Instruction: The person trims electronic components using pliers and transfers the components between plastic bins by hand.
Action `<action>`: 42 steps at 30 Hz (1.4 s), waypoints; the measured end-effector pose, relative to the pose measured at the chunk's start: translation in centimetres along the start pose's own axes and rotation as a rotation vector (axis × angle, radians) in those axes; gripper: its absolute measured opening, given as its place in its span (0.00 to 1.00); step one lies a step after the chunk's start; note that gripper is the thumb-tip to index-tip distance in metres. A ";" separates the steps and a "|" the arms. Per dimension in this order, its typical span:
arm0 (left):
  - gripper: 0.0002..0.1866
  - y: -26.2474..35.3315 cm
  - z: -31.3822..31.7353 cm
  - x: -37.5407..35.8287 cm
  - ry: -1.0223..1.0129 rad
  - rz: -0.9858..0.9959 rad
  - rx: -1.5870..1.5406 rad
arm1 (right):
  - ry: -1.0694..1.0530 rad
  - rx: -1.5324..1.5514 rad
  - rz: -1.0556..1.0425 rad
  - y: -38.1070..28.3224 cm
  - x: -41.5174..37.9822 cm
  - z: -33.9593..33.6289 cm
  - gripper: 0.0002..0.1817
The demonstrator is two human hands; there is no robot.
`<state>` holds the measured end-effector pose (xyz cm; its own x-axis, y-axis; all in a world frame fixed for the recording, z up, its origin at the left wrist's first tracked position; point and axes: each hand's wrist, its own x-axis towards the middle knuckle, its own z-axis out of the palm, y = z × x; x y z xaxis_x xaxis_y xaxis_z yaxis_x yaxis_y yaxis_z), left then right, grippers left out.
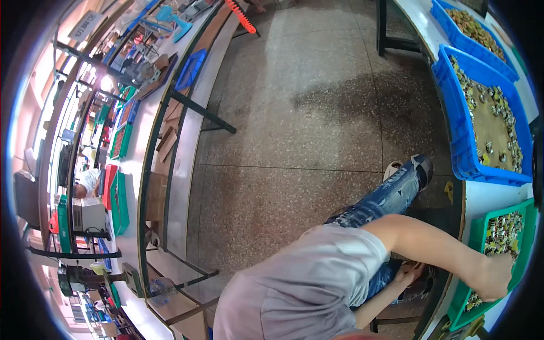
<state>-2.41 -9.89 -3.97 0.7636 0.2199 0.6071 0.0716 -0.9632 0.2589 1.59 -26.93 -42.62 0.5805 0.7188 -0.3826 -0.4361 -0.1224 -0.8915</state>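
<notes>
My left hand [492, 277] is bent down over a green tray [527, 238] on the table at the right. Its fingers look curled in among small shiny metal parts with yellowish bits [503, 231], and what they hold, if anything, is hidden. Low near my lap, my right hand [411, 274] is closed, its fingers bent together beside the table edge. Anything in that hand is too small or too shaded to name.
A blue crate [456, 122] with similar metal parts stands behind the green tray, with another blue crate [445, 25] of brownish parts beyond. My leg in ripped jeans [385, 192] extends over the speckled floor [283, 141]. Across the aisle runs a long workbench [148, 122].
</notes>
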 end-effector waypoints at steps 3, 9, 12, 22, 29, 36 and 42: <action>0.12 -1.4 3.2 3.4 -0.176 0.024 0.068 | -0.152 -0.004 -0.014 2.6 2.4 -2.4 0.21; 0.11 -2.0 5.8 5.1 -0.093 0.034 0.160 | -0.376 0.315 -0.125 1.5 -0.1 0.7 0.20; 0.11 -1.9 5.7 4.9 0.077 0.014 0.126 | -0.484 0.473 -0.185 0.4 -0.6 1.3 0.22; 0.04 -2.6 5.2 3.1 0.580 0.171 -0.010 | -0.015 0.004 -0.066 -1.9 -4.1 3.6 0.20; 0.14 1.6 -2.3 -13.2 0.484 -0.686 -1.826 | 0.367 0.349 -0.135 -5.8 -6.5 8.5 0.17; 0.08 -5.0 6.6 -29.6 0.554 -1.455 -2.311 | 0.066 -0.449 -0.223 -7.6 -8.9 10.0 0.15; 0.14 -7.2 8.5 -30.0 0.443 -1.699 -1.973 | -0.147 -0.978 -0.559 -9.1 -9.6 12.2 0.15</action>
<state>-20.41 -10.86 -30.40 0.6183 0.4345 -0.6549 -0.3627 0.8970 0.2527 -8.35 -24.38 -27.89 0.4104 0.9061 0.1029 0.6200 -0.1945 -0.7602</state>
